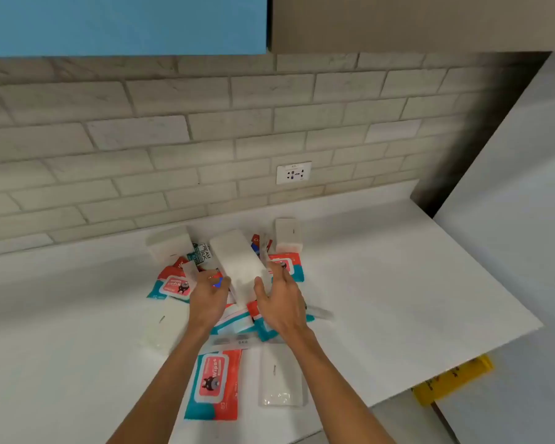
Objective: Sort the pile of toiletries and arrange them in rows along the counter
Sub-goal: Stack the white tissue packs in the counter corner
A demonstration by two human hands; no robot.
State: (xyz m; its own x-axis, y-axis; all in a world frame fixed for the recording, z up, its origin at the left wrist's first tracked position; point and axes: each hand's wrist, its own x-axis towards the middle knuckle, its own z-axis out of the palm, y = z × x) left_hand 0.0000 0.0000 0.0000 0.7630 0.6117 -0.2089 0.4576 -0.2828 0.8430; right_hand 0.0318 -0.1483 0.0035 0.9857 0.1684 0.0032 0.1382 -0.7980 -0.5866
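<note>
View: head camera, looking down, the only one.
Pile: the pile of toiletries lay unsorted mid-table, near the tiled wall; no rows yet.
Top item: a long white tissue pack lay slanted on the heap, between both hands.
Left hand: fingers curled at the pack's left edge over something small, red and blue; we could not tell whether it was grasped.
Right hand: released, thumb spread, fingers reaching along the pack's right edge.
Handling, tissue pack: we judged it light, soft and slick in its film; best taken across the long sides.
Handling, wipes pack: flat and floppy, likely heavier when moist; best pinched across its width or slid along.
Risk: lifting the top pack could shift the sachets beneath.
</note>
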